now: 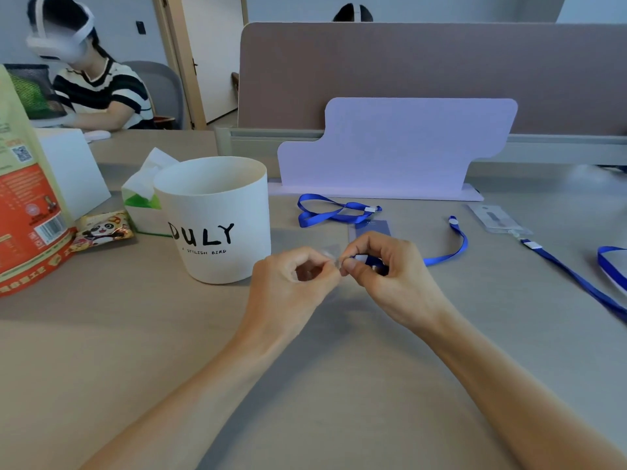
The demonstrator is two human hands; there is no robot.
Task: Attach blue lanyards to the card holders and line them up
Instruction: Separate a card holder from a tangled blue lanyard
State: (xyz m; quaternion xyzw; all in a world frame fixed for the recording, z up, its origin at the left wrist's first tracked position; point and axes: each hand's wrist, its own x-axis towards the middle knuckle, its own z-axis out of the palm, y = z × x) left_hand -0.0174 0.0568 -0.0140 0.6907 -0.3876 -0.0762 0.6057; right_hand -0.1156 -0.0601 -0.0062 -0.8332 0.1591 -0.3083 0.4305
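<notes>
Standing beside the left hand: white bin, tissue box behind.

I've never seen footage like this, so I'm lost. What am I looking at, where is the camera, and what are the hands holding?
No machine here: one camera worn on a person's head looks down at their own hands over a table. The left hand pinches a clear card holder; the right hand pinches the clip end of a blue lanyard beside it. A second lanyard lies behind them, and another holder with attached lanyard lies to the right. A white DULY tub, tissue box and panda snack packet sit on the left.
</notes>
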